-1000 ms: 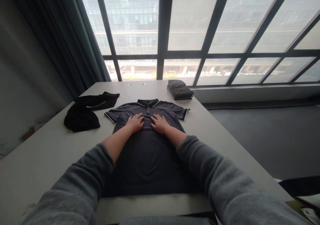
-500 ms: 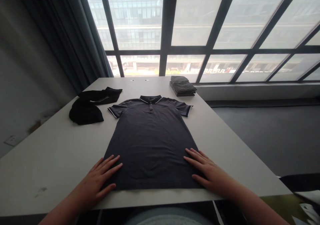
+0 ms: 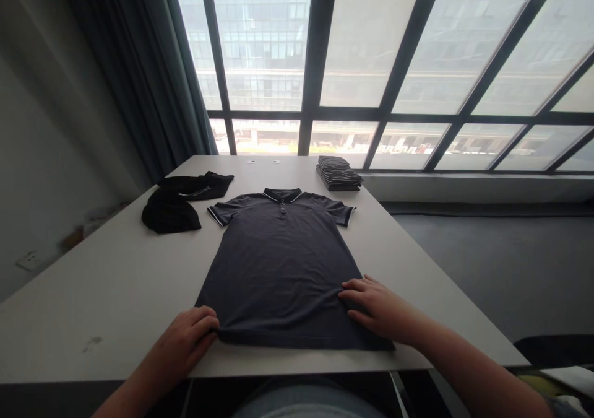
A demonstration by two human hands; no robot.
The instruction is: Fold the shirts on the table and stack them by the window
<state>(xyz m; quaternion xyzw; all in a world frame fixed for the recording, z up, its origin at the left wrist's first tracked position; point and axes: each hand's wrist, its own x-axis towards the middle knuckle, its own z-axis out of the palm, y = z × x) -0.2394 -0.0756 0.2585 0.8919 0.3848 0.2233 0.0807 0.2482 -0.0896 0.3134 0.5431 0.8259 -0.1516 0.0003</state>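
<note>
A dark grey-blue polo shirt (image 3: 283, 263) lies front side up, its black collar with white trim pointing away from me and its hem towards me. At the lower left corner, my left hand (image 3: 188, 337) has its fingers curled together on the fabric edge, closed on the shirt. The fingertips of that hand are partly hidden. My right hand (image 3: 378, 306) rests on the shirt near the lower right side, palm down, its fingers slightly bent and apart. Small creases run across the lower part of the cloth between the hands.
The shirt lies on a white table (image 3: 125, 294). Beyond its left sleeve is a crumpled black garment (image 3: 171, 210). Folded striped clothes (image 3: 338, 173) are stacked at the far right. Large windows (image 3: 264, 46) and a dark curtain (image 3: 134, 65) stand behind the table.
My left hand has gone from lying flat with spread fingers to curling on the shirt's corner. The right fingers have bent slightly. The camera view has tipped up a little.
</note>
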